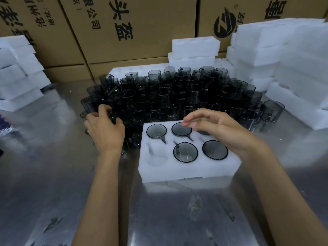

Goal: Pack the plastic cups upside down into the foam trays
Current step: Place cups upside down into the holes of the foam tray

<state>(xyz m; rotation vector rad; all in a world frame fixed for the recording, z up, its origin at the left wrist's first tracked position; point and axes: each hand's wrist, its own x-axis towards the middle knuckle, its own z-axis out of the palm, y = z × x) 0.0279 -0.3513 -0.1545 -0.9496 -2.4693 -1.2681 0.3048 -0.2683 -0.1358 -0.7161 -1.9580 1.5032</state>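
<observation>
A white foam tray (pixel 186 169) lies in front of me on the metal table. Several smoky grey plastic cups sit upside down in its pockets, among them the back-left cup (pixel 156 131), the back-middle cup (pixel 181 129) and two front cups (pixel 185 152) (pixel 215 150). The front-left pocket (pixel 157 159) holds nothing. My right hand (pixel 218 128) hovers over the back row, its loose fingertips at the far rim of the back-middle cup, and it hides most of the back-right pocket. My left hand (pixel 104 128) reaches into the pile of loose cups (pixel 177 96), fingers curled around one cup (pixel 111 114) at its front-left edge.
Stacks of white foam trays stand at the left (pixel 19 77), at the back (pixel 194 52) and at the right (pixel 287 68). Brown cardboard boxes (pixel 124 29) form a wall behind them. The shiny metal table (pixel 53 174) stretches toward me.
</observation>
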